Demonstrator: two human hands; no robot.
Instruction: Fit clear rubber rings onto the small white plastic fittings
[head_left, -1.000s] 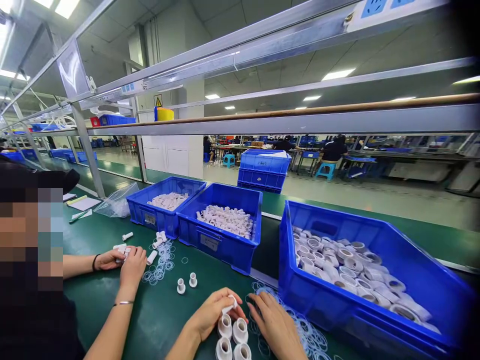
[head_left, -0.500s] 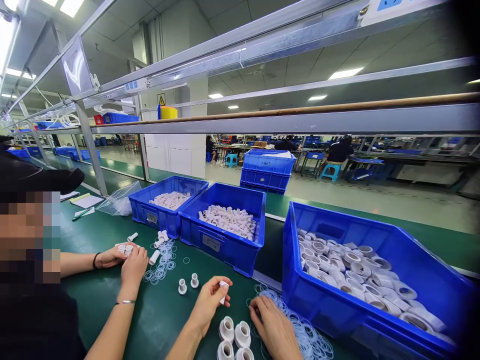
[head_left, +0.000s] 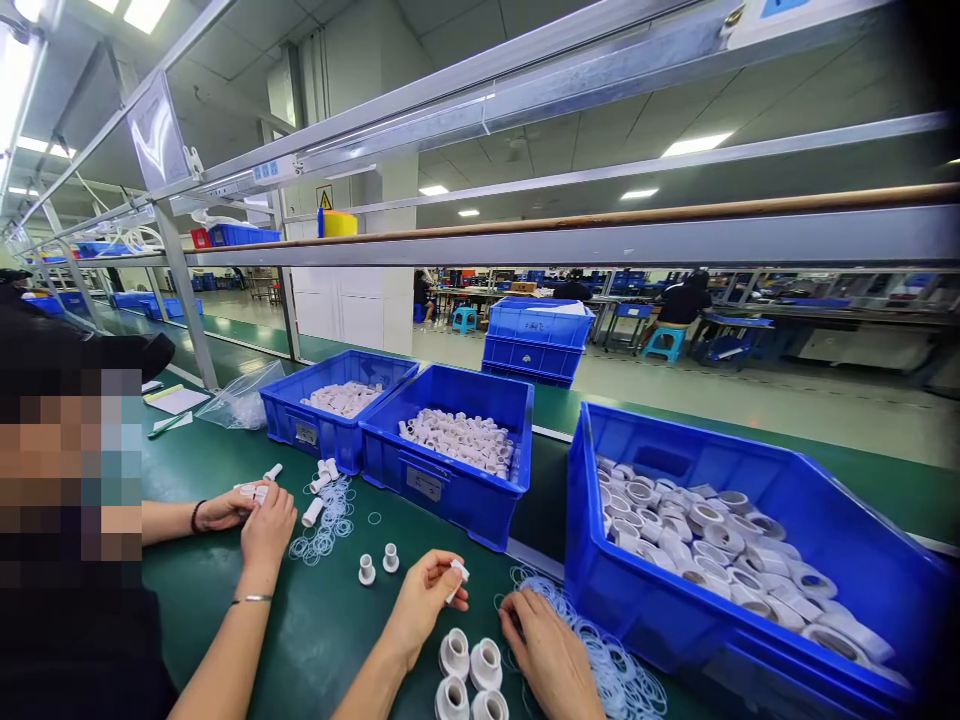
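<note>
The left hand (head_left: 421, 600) pinches a small white plastic piece (head_left: 455, 574) at its fingertips — held up just above the green table (head_left: 315, 630). The right hand (head_left: 547, 655) lies curled and mostly closed on a pile of thin clear rings (head_left: 615, 670); I cannot tell if it holds one. The piece looks light, hard and smooth, so it is best held by its sides. The rings look soft and floppy — easy to drop. Four white caps (head_left: 469, 675) stand between the hands.

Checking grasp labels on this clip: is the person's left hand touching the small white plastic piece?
Touching. The head view shows the left hand raised off the table, pinching the small white piece between fingertips, no gap visible.
</note>
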